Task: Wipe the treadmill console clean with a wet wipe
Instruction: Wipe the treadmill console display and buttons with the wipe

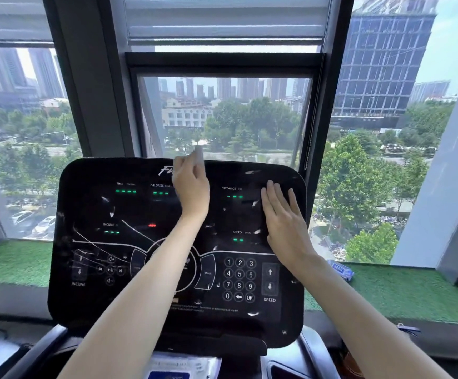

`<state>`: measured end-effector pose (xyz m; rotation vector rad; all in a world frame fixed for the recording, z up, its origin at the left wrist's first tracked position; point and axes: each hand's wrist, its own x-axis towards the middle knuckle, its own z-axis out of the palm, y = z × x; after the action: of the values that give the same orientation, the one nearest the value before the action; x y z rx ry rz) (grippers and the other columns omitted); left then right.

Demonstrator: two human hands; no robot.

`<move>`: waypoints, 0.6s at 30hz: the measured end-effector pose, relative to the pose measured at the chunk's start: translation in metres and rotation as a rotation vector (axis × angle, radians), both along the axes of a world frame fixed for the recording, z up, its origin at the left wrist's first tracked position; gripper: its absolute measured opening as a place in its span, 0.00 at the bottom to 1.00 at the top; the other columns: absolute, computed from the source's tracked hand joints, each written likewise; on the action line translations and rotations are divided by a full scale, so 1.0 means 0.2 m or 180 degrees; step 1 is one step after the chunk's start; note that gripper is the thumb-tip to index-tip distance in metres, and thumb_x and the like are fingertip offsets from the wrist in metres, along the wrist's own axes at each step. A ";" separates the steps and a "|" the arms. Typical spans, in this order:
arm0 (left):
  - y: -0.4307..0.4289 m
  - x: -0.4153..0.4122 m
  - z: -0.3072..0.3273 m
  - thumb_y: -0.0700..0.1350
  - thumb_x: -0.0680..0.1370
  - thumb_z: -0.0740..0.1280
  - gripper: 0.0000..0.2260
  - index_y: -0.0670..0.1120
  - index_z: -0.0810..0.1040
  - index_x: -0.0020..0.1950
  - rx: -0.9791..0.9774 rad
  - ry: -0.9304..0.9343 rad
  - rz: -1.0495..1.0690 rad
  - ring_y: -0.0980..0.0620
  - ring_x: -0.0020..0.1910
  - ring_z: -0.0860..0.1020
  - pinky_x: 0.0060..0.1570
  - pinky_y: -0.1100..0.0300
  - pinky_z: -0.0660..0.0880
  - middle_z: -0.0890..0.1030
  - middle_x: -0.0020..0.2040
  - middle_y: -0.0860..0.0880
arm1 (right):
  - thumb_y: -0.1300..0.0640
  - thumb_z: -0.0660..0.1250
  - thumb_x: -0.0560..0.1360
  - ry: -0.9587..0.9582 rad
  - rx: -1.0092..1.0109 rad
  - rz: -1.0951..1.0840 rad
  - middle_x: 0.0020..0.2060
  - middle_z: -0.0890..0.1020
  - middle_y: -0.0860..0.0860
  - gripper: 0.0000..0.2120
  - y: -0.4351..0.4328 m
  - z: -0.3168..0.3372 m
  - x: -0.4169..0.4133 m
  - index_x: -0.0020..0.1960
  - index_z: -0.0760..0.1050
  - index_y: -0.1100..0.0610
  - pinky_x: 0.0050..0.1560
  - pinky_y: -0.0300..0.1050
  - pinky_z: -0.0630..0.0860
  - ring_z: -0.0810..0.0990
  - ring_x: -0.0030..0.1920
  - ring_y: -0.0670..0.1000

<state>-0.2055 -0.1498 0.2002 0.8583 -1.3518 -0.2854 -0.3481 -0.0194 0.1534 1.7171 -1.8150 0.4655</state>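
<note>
A white wet wipe [199, 155] is pinched in the curled fingers of the left hand [191, 187], which is raised to the top edge of the treadmill console [91, 203], just beside the partly covered logo; the wipe is seen sticking up past that edge. The left forearm is stretched diagonally up across the middle of the panel. The right hand [282, 214] is laid flat on the upper right part of the console, its fingers straight and close together, nothing being held; its forearm is brought in from the lower right. The black panel is marked with white smears and streaks, and green readouts are lit on it. A number keypad [239, 280] is seen below the right hand. A blue pack of wipes [341, 269] is lain on the artificial-grass ledge [414, 291] to the right of the console, and another pack [184, 369] is partly seen in the tray below the panel.
</note>
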 end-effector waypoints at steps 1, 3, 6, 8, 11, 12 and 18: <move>0.01 -0.03 0.00 0.40 0.80 0.61 0.10 0.45 0.81 0.56 0.0142 0.0102 0.0162 0.57 0.37 0.69 0.43 0.63 0.70 0.70 0.41 0.49 | 0.72 0.74 0.56 -0.0010 0.0008 0.0008 0.71 0.63 0.65 0.45 0.00 0.00 0.00 0.70 0.61 0.69 0.70 0.61 0.58 0.62 0.71 0.62; 0.08 -0.13 0.00 0.37 0.79 0.61 0.13 0.47 0.78 0.61 -0.0033 -0.0339 0.0187 0.52 0.42 0.72 0.44 0.61 0.71 0.70 0.43 0.50 | 0.72 0.74 0.56 -0.0039 0.0002 0.0040 0.71 0.62 0.65 0.45 0.00 0.00 0.00 0.70 0.61 0.70 0.71 0.61 0.57 0.62 0.71 0.63; 0.15 -0.19 -0.03 0.41 0.81 0.61 0.11 0.47 0.78 0.60 -0.0769 -0.1437 -0.0396 0.51 0.43 0.73 0.42 0.61 0.72 0.72 0.43 0.51 | 0.73 0.73 0.55 -0.0052 -0.0032 0.0065 0.71 0.62 0.65 0.45 0.00 0.00 -0.01 0.71 0.60 0.69 0.71 0.61 0.56 0.61 0.71 0.62; 0.10 -0.13 -0.02 0.42 0.81 0.61 0.11 0.46 0.79 0.60 -0.0814 -0.1388 -0.0297 0.51 0.42 0.73 0.42 0.59 0.73 0.72 0.43 0.50 | 0.74 0.72 0.56 -0.0059 -0.0050 0.0099 0.71 0.62 0.65 0.45 0.00 0.00 -0.02 0.71 0.61 0.69 0.71 0.60 0.56 0.61 0.71 0.62; 0.03 -0.04 0.00 0.39 0.80 0.61 0.12 0.46 0.78 0.62 -0.0056 -0.0174 0.0229 0.51 0.40 0.72 0.43 0.64 0.69 0.70 0.43 0.49 | 0.74 0.73 0.56 -0.0127 -0.0076 0.0141 0.71 0.62 0.65 0.45 0.00 -0.01 -0.02 0.70 0.61 0.69 0.71 0.60 0.57 0.62 0.71 0.62; 0.04 -0.05 0.01 0.38 0.80 0.61 0.13 0.46 0.78 0.62 0.0141 0.0066 0.0315 0.51 0.40 0.72 0.44 0.63 0.69 0.70 0.44 0.50 | 0.74 0.73 0.56 -0.0139 -0.0080 0.0134 0.71 0.62 0.65 0.45 0.00 -0.01 -0.01 0.70 0.61 0.69 0.71 0.60 0.57 0.62 0.71 0.62; 0.15 -0.22 0.00 0.47 0.82 0.58 0.12 0.47 0.79 0.59 -0.0721 -0.1512 -0.0598 0.56 0.41 0.70 0.44 0.65 0.69 0.69 0.43 0.53 | 0.74 0.70 0.57 -0.0048 -0.0131 0.0117 0.71 0.62 0.65 0.43 0.00 -0.01 -0.02 0.70 0.61 0.69 0.71 0.60 0.56 0.62 0.71 0.62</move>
<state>-0.2489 -0.1203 0.1993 0.6288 -1.8730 -0.0683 -0.3522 -0.0198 0.1517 1.7258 -1.7749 0.5290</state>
